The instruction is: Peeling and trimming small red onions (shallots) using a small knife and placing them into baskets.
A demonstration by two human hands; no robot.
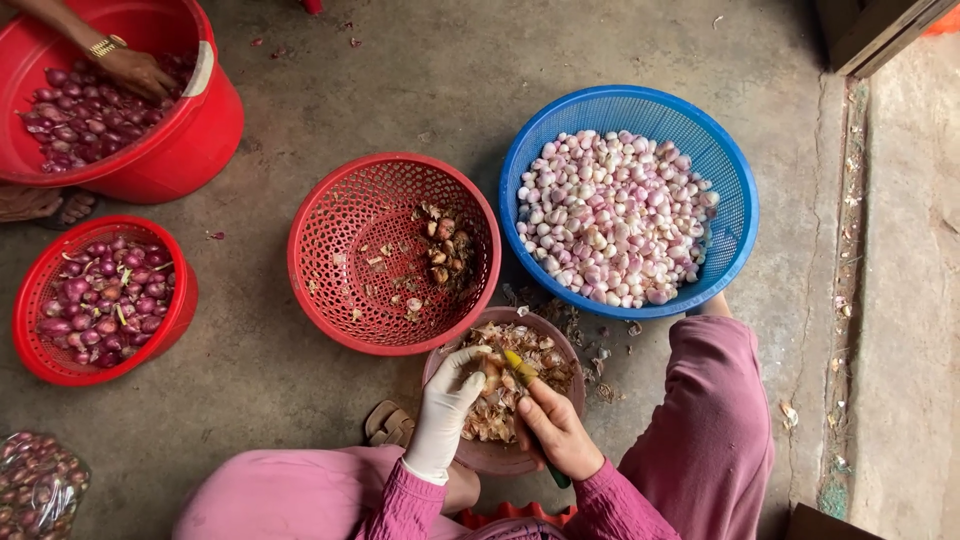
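Blue basket (735, 215), mesh pattern, pale pink-white peeled shallots (610, 215). Red mesh basket (340, 250), brown scraps. Smaller red basket (35, 350), purple shallots (105, 295). Red bucket (195, 135), purple shallots too. Left hand (447, 398) in white glove. Knife (520, 367) yellow-green. Brownish-pink bowl (500, 455), tan peels (500, 410). Pink sleeves, pink trousers. Grey floor (420, 80).

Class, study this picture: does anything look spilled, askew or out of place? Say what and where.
Yes: papery peel scraps lie spilled on the concrete floor between the brown bowl and the blue basket, outside any container. The baskets all sit upright.
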